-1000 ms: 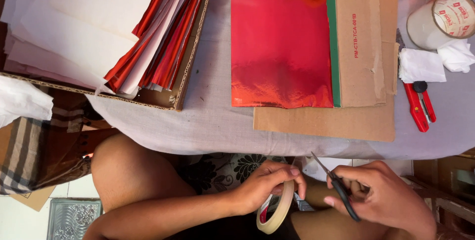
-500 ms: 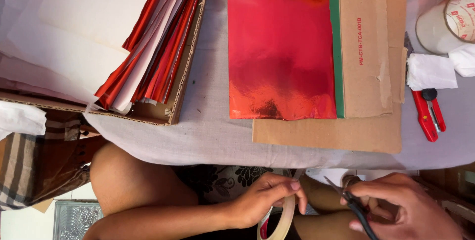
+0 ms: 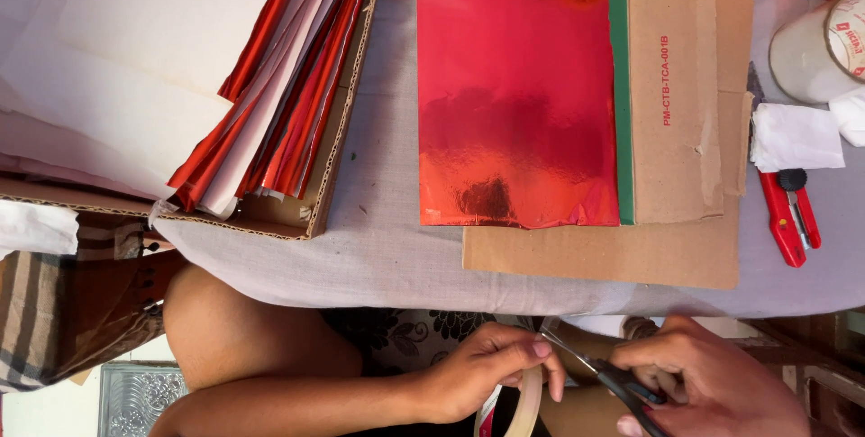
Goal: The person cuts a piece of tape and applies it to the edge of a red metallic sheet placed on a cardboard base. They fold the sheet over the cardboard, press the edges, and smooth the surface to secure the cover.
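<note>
A: Item one, lower centre of the frame?

B: Tape roll (image 3: pixel 525 401), pale, held on edge; left hand (image 3: pixel 482 378) pinches its rim, thumb and fingers pressed together on a short drawn-out strip; judged light, the ring stiff, the strip thin, soft and sticky, apt to curl onto itself; best held by the ring, clear of the glue side.

A: Item two?

B: Scissors (image 3: pixel 602 374), dark handles, blades parted at the strip; right hand (image 3: pixel 721 387), lower right, fingers closed through the handles.

A: On the counter (image 3: pixel 396 257), grey cloth over it?

B: Upper centre, red foil sheet (image 3: pixel 514 95), glossy, judged slippery and easily creased; beside it a cardboard piece (image 3: pixel 676 104) with a green edge, atop a larger cardboard sheet (image 3: pixel 613 257); upper left, an open cardboard box (image 3: pixel 324 194) holding a stack of red and white sheets (image 3: pixel 225 68); right edge, red utility knife (image 3: pixel 791 212), white paper scraps (image 3: pixel 797 135), a white cylindrical container (image 3: pixel 815 50).

A: Obstructions?

B: None between hands and tape; both hands sit below the counter edge, over the lap; a bare knee (image 3: pixel 252 338) lies left of them.
</note>
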